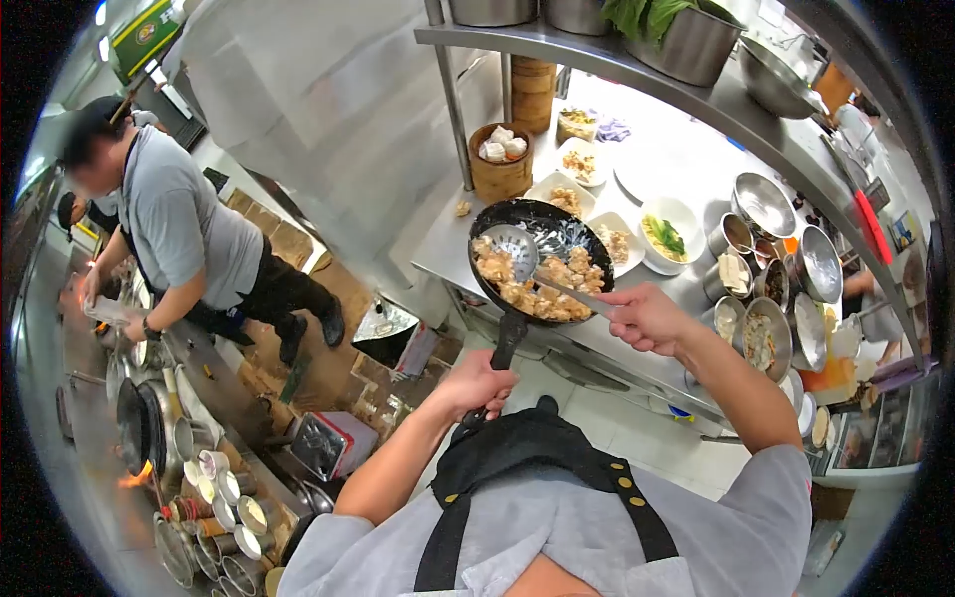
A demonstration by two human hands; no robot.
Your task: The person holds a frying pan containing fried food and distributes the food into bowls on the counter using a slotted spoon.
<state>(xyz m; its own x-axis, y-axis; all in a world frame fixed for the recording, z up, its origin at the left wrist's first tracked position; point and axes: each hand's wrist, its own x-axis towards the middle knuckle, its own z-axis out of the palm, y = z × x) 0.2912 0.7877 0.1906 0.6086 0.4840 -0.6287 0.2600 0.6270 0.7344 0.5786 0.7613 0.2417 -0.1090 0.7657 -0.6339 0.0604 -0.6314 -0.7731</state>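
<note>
My left hand (480, 386) is wrapped round the black handle of a pan (510, 333), which is held over the front edge of the steel counter. In the pan lie light brown chunks of food (570, 271). My right hand (649, 316) grips the handle of a slotted metal ladle (514, 251), whose round head rests among the chunks at the pan's left side. Just beyond the pan stand white dishes with similar food, one of them a square dish (619, 244). A white bowl (668, 236) with green leaves is to their right.
A bamboo steamer (500, 177) with white buns stands behind the pan. Metal bowls (764, 204) crowd the counter's right side. A steel shelf (637, 62) with pots crosses above. At left a person (189, 209) works by a stove, where a flame (137, 478) burns near several containers.
</note>
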